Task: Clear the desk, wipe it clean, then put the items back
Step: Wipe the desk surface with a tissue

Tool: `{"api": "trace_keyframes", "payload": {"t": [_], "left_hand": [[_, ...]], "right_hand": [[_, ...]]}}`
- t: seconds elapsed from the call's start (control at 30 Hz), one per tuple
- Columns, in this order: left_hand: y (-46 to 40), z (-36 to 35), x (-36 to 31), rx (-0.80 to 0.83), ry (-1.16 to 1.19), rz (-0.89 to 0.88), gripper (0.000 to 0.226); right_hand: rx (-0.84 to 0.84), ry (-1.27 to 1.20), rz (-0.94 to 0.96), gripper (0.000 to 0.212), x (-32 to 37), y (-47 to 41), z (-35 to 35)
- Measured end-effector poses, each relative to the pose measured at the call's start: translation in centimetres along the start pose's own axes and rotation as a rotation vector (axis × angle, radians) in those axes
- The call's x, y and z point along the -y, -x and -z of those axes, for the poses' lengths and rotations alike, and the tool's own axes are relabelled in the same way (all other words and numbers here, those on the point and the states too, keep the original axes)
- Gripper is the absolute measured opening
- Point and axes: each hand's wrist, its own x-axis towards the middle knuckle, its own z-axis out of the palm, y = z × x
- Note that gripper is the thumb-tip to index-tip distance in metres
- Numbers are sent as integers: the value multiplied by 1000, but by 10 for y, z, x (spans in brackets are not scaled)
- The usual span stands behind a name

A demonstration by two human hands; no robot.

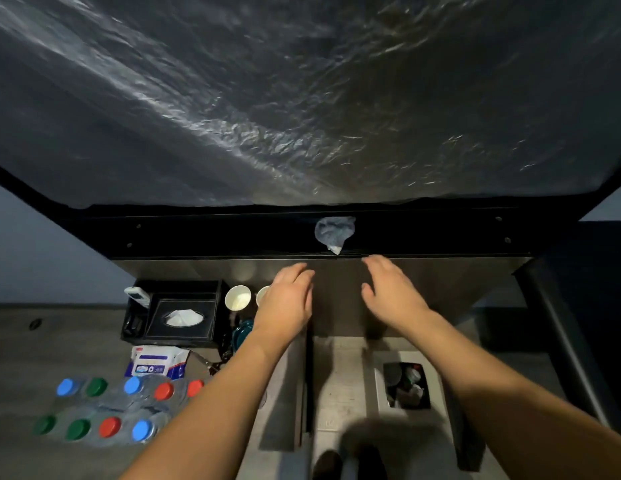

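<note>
The brown desk top [337,306] lies bare beneath my hands. My left hand [288,299] and my right hand [388,292] hover side by side over it, palms down, fingers relaxed and holding nothing. A crumpled grey cloth [333,233] sits on the black ledge [198,233] just beyond my fingertips, touched by neither hand. At the left stand a black organiser with a tissue box [182,318], a white remote [137,296], two paper cups [237,297], a teal dish [243,334], a wipes pack [158,363] and several water bottles [110,407] with coloured caps.
A large dark sheet of wrinkled plastic [302,98] fills the upper view behind the ledge. A small bin [408,384] with rubbish stands low at the right, under my right forearm. A dark desk leg [562,341] slants down at the far right.
</note>
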Motion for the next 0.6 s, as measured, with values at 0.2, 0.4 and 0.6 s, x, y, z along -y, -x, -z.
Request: {"api": "trace_keyframes", "payload": {"t": [0.2,0.4,0.6], "left_hand": [[-87,-70,17,-27,12,-1,34],[-121,-130,37,-70,-18,109,26],[-128,-133,42,-77,24,110,23]], "right_hand": [[-29,135,10,40,-30,-114,-20],[0,146,50,40,-62,-182,-66],[-175,150,141,30,-63,-176,-72]]}}
